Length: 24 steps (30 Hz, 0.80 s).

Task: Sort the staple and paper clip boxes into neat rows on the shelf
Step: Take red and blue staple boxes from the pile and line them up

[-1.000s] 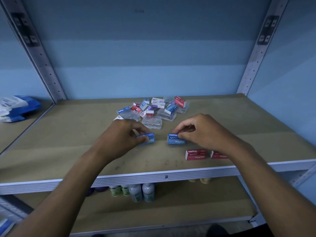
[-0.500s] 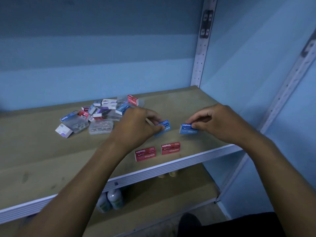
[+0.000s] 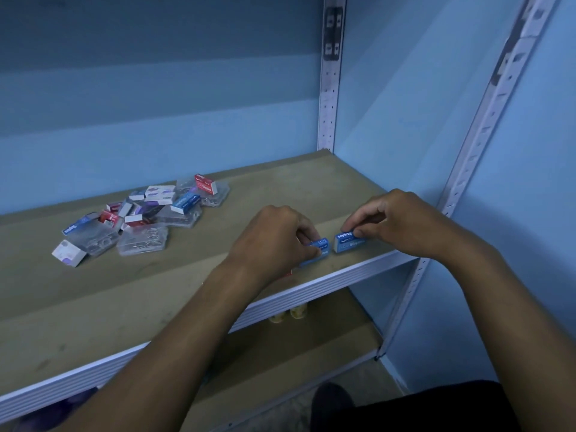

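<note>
My left hand (image 3: pixel 274 238) pinches a blue staple box (image 3: pixel 318 249) low over the shelf (image 3: pixel 156 294) near its front right edge. Just to the right, my right hand (image 3: pixel 396 222) pinches a second blue staple box (image 3: pixel 349 243), which rests on the board. The two blue boxes lie side by side with a small gap. My left wrist hides the red staple boxes, apart from a sliver of red beside it. A loose pile of red, blue and white boxes (image 3: pixel 156 207) with clear paper clip cases (image 3: pixel 143 240) lies at the shelf's middle left.
The metal upright (image 3: pixel 328 88) stands at the back right corner and a slanted one (image 3: pixel 486 126) at the front right. The blue wall closes the right side. Small bottles (image 3: pixel 291 313) stand on the lower shelf.
Both hands have carried their blue boxes rightward and toward the front edge. The view has swung right, and the red boxes have gone behind my left wrist.
</note>
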Each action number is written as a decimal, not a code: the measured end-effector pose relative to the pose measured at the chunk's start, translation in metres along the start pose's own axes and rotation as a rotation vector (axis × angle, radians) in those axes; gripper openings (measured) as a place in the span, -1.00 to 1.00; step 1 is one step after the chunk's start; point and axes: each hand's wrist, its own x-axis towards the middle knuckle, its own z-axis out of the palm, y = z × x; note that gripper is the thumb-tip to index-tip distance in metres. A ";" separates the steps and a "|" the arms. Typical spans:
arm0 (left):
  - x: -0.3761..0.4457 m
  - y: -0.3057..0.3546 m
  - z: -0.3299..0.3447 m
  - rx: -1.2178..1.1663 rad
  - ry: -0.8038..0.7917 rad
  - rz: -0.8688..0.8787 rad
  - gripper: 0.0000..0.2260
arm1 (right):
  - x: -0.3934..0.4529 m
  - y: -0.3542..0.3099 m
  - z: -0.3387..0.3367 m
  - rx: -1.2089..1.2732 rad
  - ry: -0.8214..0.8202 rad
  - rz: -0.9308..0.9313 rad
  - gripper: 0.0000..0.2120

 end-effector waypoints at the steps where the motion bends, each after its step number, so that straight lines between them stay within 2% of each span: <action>1: -0.001 0.000 0.001 -0.001 -0.008 0.001 -0.83 | 0.000 0.001 0.000 0.008 -0.011 0.002 -0.78; 12: -0.006 0.001 0.005 -0.023 -0.033 -0.008 -0.80 | -0.001 0.003 0.003 0.006 -0.066 0.030 -0.81; 16: -0.012 -0.007 -0.005 -0.023 0.040 -0.037 -0.73 | -0.004 -0.001 0.002 0.063 0.032 0.036 -0.86; 19: -0.022 -0.022 -0.026 -0.040 0.109 -0.047 -0.80 | -0.003 -0.007 0.003 0.092 0.128 -0.002 -0.81; 24: -0.051 -0.060 -0.058 0.013 0.132 -0.099 -0.86 | 0.003 -0.020 0.014 0.114 0.141 -0.039 -0.80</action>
